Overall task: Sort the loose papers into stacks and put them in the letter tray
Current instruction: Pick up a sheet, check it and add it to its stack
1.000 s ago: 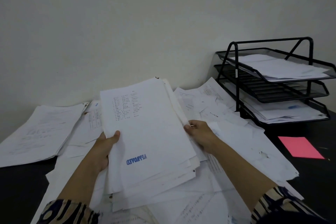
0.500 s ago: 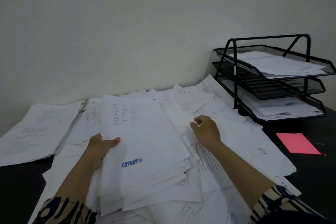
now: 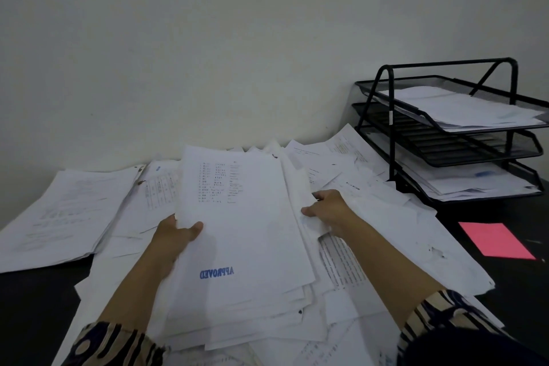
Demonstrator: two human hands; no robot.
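A thick stack of white papers point(image 3: 246, 235), its top sheet stamped APPROVED in blue, is tilted up in front of me. My left hand point(image 3: 175, 235) grips its left edge, thumb on top. My right hand point(image 3: 329, 209) grips the stack's right edge, thumb on the paper. Under and around the stack lies a heap of loose papers point(image 3: 386, 217) spread over the dark table. The black wire letter tray point(image 3: 445, 134) with three tiers stands at the back right; its top and bottom tiers hold papers, the middle tier looks bare.
A separate pile of papers point(image 3: 59, 217) lies at the left of the table. A pink sheet point(image 3: 494, 239) lies on the dark table point(image 3: 520, 291) in front of the tray. A pale wall runs close behind everything.
The stack dropped toward the heap, then rose again. My right hand let go of the stack's right edge half a second ago and now grips it again.
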